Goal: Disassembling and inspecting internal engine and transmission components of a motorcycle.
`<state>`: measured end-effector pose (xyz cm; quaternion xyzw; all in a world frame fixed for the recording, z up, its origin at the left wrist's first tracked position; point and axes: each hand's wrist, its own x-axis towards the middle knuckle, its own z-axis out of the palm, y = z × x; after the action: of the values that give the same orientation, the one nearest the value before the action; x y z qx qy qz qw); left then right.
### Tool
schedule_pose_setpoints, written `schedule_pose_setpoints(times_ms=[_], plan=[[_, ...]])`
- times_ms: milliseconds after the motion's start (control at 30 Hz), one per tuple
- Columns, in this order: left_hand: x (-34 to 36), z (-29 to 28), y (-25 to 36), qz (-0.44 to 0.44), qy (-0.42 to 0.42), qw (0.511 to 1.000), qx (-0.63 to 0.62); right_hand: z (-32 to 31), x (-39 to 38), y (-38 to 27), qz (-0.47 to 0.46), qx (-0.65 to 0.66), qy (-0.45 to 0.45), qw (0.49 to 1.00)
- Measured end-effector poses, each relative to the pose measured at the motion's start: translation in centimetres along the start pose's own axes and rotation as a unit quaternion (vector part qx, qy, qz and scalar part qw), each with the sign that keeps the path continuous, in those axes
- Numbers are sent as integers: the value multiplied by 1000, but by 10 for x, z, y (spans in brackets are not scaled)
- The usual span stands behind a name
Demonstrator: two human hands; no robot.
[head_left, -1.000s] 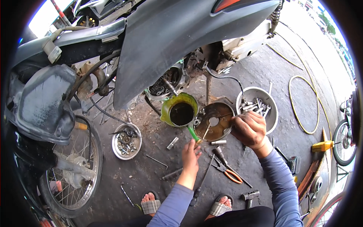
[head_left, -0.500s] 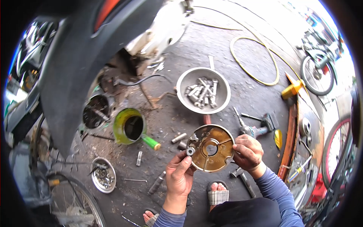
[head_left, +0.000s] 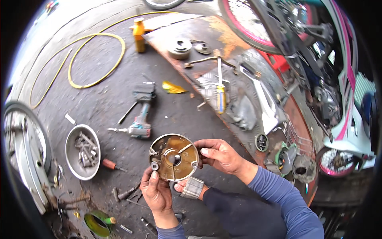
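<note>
Between my hands is a round metal plate [head_left: 184, 165] with an oily brown face, a hole at its centre and two narrow ribs. A small round metal fitting sits at its lower left edge. My left hand [head_left: 158, 195] grips that lower left edge, thumb in front beside the fitting. At the plate's right rim, my right hand [head_left: 223, 157] holds the edge with its fingertips, partly hidden behind it. Left of the plate lie a cordless drill [head_left: 139, 123] and a grey metal bowl [head_left: 68, 153] with several metal parts in it.
A screwdriver [head_left: 221, 97], a white cover panel [head_left: 262, 101] and other parts lie on a metal sheet at right. A red-handled tool [head_left: 111, 164] is beside the bowl. A yellow bottle [head_left: 139, 36] and a yellow hose [head_left: 88, 85] are farther away. A bicycle wheel [head_left: 254, 24] stands far right.
The view has swung to the right, so the bowl and drill now appear farther left and the metal sheet shows more fully. Both hands still hold the plate.
</note>
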<state>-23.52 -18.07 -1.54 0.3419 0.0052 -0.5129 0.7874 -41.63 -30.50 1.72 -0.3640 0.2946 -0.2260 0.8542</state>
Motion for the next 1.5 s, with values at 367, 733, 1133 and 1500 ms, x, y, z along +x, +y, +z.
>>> schedule_pose_setpoints(times_ms=[367,733,1133,1500], plan=[[6,79,-172,-259,-196,921,217,-112,-156,6,-79,-71,452,886],[4,87,-235,-277,-300,864,294,-228,-199,-89,94,-389,481,780],[-42,-123,-8,-217,-129,844,473,-179,-130,-88,-24,-680,461,569],[-147,-145,127,6,-156,810,565,94,99,15,-183,-697,-95,686]])
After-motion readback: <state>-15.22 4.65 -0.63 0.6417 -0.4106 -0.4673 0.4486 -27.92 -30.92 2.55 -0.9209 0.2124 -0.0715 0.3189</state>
